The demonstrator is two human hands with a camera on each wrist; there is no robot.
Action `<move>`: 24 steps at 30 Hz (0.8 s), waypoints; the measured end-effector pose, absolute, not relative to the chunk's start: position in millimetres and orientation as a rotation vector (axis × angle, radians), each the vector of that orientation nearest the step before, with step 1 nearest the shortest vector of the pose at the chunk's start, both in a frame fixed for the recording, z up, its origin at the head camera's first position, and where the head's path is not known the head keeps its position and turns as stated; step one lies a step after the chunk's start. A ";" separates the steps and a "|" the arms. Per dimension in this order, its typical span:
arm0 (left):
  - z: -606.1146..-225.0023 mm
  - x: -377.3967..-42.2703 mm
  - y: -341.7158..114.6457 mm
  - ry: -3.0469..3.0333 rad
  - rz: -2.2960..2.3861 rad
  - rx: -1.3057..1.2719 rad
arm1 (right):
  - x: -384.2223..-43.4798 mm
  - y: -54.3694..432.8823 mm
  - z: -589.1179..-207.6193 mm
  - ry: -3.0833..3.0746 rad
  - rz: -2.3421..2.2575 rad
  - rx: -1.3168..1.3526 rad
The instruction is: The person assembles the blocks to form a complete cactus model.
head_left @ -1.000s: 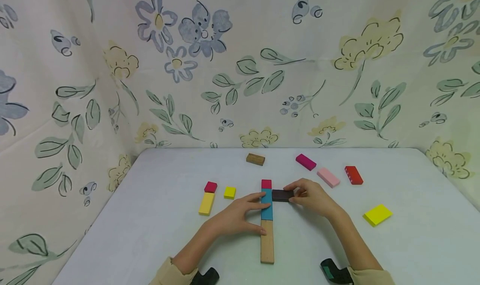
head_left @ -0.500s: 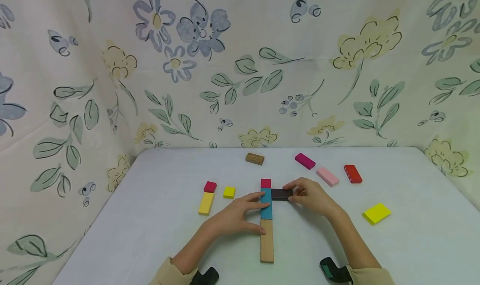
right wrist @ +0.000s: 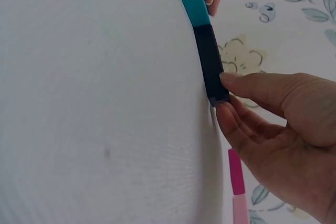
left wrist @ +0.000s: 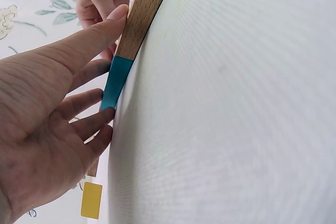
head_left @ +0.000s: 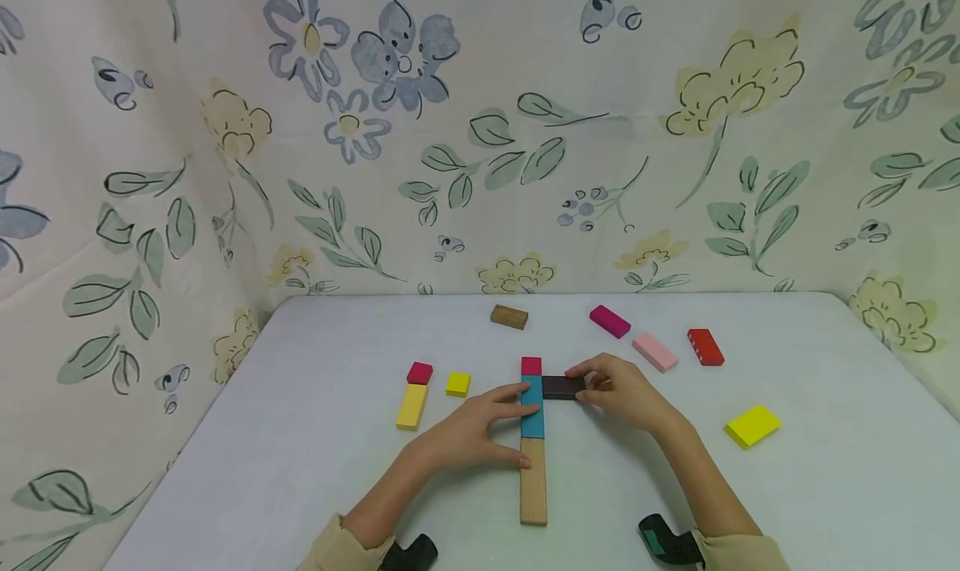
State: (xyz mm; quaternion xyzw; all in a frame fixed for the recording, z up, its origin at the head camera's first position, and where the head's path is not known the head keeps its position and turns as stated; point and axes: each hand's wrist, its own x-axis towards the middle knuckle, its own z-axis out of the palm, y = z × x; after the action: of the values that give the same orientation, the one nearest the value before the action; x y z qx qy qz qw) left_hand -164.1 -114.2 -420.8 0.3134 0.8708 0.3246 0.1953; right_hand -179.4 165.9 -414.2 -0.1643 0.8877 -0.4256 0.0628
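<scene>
Down the middle of the table runs a straight line of blocks: a small red block (head_left: 531, 366), a blue block (head_left: 532, 421) and a long light wooden block (head_left: 533, 496). My left hand (head_left: 468, 433) rests on this line from the left, fingers outstretched on the blue block and thumb on the wooden one. At the right end of a black block (head_left: 558, 388), my right hand (head_left: 622, 394) pinches it between thumb and fingers. The black block's other end meets the blue block's right side, as the right wrist view also shows.
Left of the line lie a small yellow block (head_left: 458, 384) and a yellow block (head_left: 412, 408) with a red one (head_left: 420, 373) at its end. Farther back are brown (head_left: 509, 317), magenta (head_left: 610, 321), pink (head_left: 655, 352) and red (head_left: 706, 348) blocks. A bright yellow block (head_left: 753, 427) lies right.
Both hands keep their places on the blocks. The whole head view has shifted very slightly; no block has visibly moved on the table.
</scene>
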 end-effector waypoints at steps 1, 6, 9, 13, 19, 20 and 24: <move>-420.4 -163.9 -114.1 2.442 0.908 0.875 | -179.4 165.9 -414.2 2.681 -1.288 -0.498; -419.8 -164.0 -113.8 2.444 0.896 0.876 | -179.9 165.3 -414.4 2.680 -1.283 -0.498; -419.8 -164.1 -113.7 2.443 0.896 0.883 | -179.7 164.7 -414.8 2.681 -1.277 -0.490; -420.3 -164.2 -113.7 2.438 0.904 0.877 | -179.3 165.0 -414.0 2.683 -1.272 -0.495; -419.9 -163.6 -113.0 2.442 0.908 0.868 | -178.4 169.5 -411.7 2.679 -1.283 -0.510; -419.9 -163.6 -113.0 2.442 0.907 0.868 | -178.4 170.7 -411.4 2.675 -1.287 -0.511; -419.7 -163.4 -113.2 2.440 0.913 0.870 | -178.8 176.2 -409.7 2.663 -1.294 -0.479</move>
State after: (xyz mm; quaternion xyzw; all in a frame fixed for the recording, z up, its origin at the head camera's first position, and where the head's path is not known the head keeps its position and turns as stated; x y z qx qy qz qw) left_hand -163.4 -113.2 -419.7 0.3105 0.8712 0.3260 0.1960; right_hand -178.8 176.2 -409.7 -0.1593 0.8857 -0.4303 0.0709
